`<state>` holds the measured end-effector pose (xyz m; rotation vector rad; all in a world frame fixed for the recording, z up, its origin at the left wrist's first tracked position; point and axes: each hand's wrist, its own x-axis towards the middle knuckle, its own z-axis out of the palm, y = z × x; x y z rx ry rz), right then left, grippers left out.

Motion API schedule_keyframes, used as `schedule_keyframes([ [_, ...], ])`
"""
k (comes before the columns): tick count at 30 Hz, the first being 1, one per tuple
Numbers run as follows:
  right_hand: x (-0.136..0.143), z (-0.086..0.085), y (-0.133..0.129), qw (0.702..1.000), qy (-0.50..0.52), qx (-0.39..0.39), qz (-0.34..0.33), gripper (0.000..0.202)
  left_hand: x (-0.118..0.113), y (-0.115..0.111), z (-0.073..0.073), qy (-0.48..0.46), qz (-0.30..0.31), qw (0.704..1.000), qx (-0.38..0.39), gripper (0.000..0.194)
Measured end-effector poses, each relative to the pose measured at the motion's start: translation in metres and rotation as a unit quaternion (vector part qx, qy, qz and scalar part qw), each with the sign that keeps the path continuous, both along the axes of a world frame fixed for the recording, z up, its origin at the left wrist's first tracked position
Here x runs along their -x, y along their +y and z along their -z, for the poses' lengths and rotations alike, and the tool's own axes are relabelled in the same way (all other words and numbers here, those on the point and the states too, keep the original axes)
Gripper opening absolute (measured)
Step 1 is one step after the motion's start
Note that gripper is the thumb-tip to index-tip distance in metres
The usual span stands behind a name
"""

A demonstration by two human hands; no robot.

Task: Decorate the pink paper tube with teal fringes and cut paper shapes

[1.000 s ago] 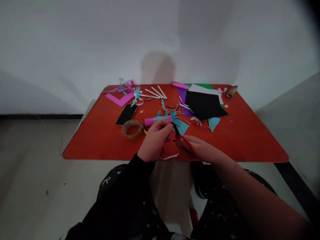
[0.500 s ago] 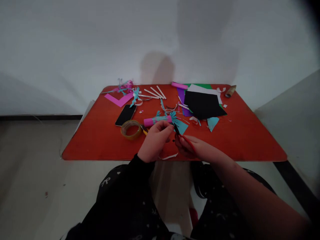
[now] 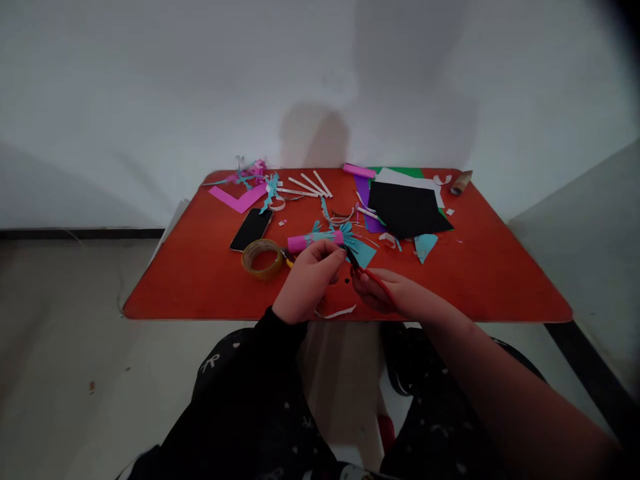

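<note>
My right hand [image 3: 383, 290] is closed round the red handles of a pair of scissors [image 3: 376, 280], whose dark blades point up and left. Close to the blade tips, my left hand [image 3: 316, 270] is pinched; anything between its fingertips is too small to make out. Just beyond my left hand lies a pink roll [image 3: 299, 243] wrapped with blue strips, its blue fringe fanning out to the right. A blue paper piece [image 3: 365, 255] lies under the fringe. Near the front edge is a thin white strip [image 3: 340, 313].
On the red table [image 3: 200, 287] are a tape roll [image 3: 262, 259], a phone [image 3: 251, 229], white sticks [image 3: 303, 186], black paper [image 3: 410, 209] over coloured sheets, a pink roll [image 3: 359, 171], a cardboard tube [image 3: 461, 182] and pink and blue scraps. A wall stands behind.
My left hand has shifted very slightly left, and the scissors' blades have moved slightly left and up towards its fingertips. The things on the table look unmoved.
</note>
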<state>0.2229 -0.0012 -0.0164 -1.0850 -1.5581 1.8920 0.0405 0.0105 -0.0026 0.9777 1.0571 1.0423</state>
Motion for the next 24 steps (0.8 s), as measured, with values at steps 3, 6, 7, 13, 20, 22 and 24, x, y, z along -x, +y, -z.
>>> schedule_keyframes([
  [3, -0.002, 0.001, 0.001, 1.000, -0.003, -0.007, 0.007, 0.057, 0.002, 0.000, 0.001, 0.005, 0.006, 1.000, -0.004, 0.024],
  [6, -0.004, 0.003, 0.002, 1.000, -0.007, 0.003, 0.007, 0.054, 0.003, 0.001, 0.003, 0.012, 0.010, 1.000, -0.008, 0.025],
  [7, -0.005, 0.004, 0.002, 1.000, -0.009, 0.007, 0.006, 0.054, 0.004, 0.001, 0.003, 0.015, 0.012, 1.000, -0.009, 0.025],
  [13, -0.012, 0.010, 0.007, 1.000, -0.002, 0.018, -0.004, 0.052, 0.005, 0.000, 0.002, 0.041, 0.025, 0.999, -0.014, 0.025],
  [20, -0.024, 0.009, 0.010, 0.998, -0.022, 0.052, -0.024, 0.047, 0.009, 0.001, -0.003, 0.099, 0.051, 0.993, -0.040, 0.024],
  [22, -0.027, 0.006, 0.010, 0.998, -0.031, 0.047, -0.031, 0.047, 0.010, 0.001, -0.004, 0.111, 0.051, 0.991, -0.046, 0.024],
  [24, -0.029, 0.004, 0.012, 0.998, -0.033, 0.043, -0.027, 0.048, 0.010, 0.001, -0.005, 0.125, 0.053, 0.990, -0.050, 0.024],
])
